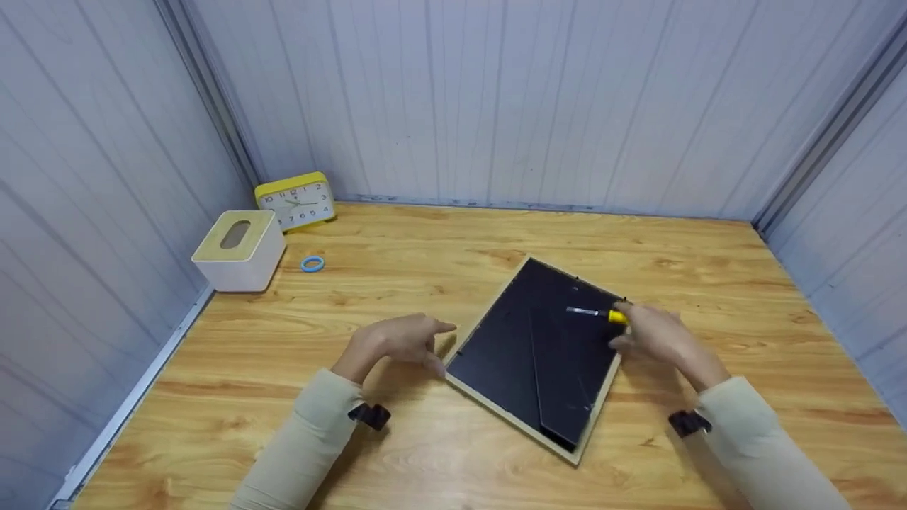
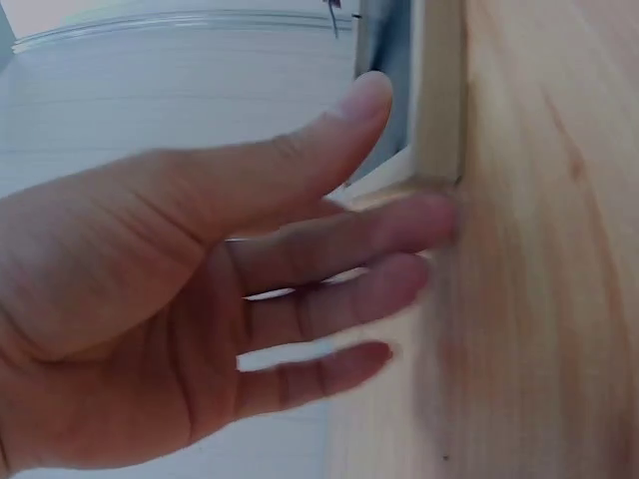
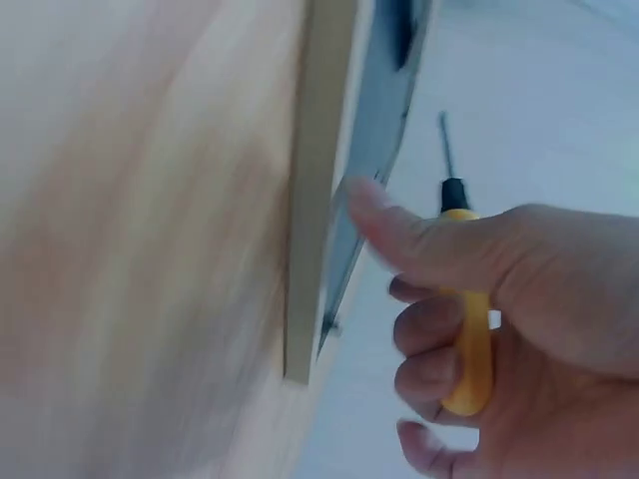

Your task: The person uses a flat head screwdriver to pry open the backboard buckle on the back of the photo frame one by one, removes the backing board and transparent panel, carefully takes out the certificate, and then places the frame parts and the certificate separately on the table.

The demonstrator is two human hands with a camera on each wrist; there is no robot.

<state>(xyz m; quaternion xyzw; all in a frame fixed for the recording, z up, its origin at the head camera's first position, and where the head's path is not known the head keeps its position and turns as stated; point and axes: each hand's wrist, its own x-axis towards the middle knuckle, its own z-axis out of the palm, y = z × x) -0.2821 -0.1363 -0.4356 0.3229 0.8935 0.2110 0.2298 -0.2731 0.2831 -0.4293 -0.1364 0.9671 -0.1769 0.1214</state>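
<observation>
Within right-wrist view: yellow screwdriver handle [image 3: 479, 354]; head view hides most.

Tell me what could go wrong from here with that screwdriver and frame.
The screwdriver in the right hand points its bare shaft over the frame; a slip might scratch the black surface there. The left hand is at the frame's corner without gripping it, so the frame could slide on the table if pushed.

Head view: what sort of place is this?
Probably a small work booth: pale panelled walls on three sides of a wood-grain table, with a frame lying face down and a screwdriver in the right hand.
</observation>
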